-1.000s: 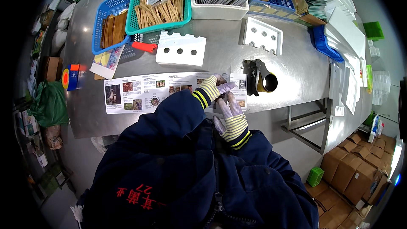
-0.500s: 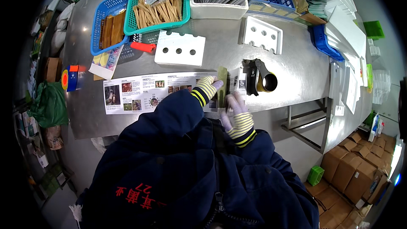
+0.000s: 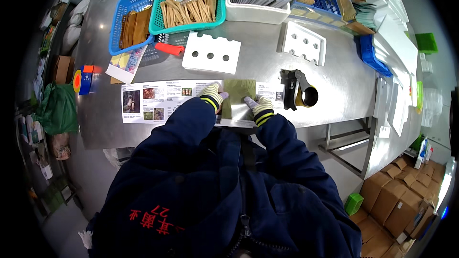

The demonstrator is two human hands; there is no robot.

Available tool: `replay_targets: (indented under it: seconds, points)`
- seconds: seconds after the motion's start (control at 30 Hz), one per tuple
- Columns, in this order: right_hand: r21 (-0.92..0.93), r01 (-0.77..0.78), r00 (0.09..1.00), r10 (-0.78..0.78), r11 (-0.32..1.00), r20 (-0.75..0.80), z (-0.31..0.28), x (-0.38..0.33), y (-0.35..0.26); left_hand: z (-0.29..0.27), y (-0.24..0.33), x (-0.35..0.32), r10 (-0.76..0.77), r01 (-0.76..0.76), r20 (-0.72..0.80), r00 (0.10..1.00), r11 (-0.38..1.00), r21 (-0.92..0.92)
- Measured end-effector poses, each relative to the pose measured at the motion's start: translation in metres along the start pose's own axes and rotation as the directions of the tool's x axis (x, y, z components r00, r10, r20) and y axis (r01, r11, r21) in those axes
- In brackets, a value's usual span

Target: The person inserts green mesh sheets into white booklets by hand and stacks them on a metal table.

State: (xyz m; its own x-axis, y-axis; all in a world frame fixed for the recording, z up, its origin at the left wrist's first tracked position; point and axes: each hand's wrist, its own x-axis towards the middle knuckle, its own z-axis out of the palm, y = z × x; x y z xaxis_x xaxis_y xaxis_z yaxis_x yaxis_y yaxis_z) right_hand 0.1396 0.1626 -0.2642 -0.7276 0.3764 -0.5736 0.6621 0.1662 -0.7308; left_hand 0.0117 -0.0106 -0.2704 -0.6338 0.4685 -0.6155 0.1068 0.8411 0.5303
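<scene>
An olive-green flat sheet or pouch (image 3: 241,88) lies face up between my hands, near the table's front edge, with a shiny glare on its lower part. My left hand (image 3: 213,93), in a striped glove, grips its left side. On the right side, the thumb of my gloved right hand (image 3: 261,107) presses on top while the fingers close round that edge. Beneath it spreads a long printed leaflet (image 3: 165,112) with photos. Just right of my right hand, a black tape dispenser (image 3: 301,93) stands on the leaflet's right end.
White foam trays with round holes (image 3: 210,63) (image 3: 315,52) lie farther back. Behind them stand a blue basket (image 3: 114,31), a green basket (image 3: 222,9) of beige strips and a white foam box (image 3: 258,13) of grey packets. A red-handled tool (image 3: 169,48) lies nearby. Cartons (image 3: 392,196) are stacked at the lower right.
The green sheet has gone from a narrow, tilted view to lying flat and facing up. My hands have moved apart to its two sides. The whole view has shifted slightly.
</scene>
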Motion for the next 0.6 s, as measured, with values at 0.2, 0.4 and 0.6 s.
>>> replay_targets:
  seconds: [0.2,0.4,0.6]
  points:
    - [-0.309,0.503,0.861,-0.500,0.807,0.097,-0.029,-0.048,-0.068,-0.095,0.078,-0.051,0.737,-0.690,-0.236,0.634,0.676,0.258]
    - [-0.145,0.608,0.776,-0.623,0.780,-0.098,-0.038,-0.092,-0.161,-0.139,0.110,-0.103,0.741,-0.774,-0.271,0.614,0.633,-0.024]
    - [-0.730,0.516,0.846,-0.402,0.448,0.351,-0.057,-0.046,-0.114,-0.188,0.089,-0.123,0.440,-0.608,-0.597,0.671,0.787,-0.104]
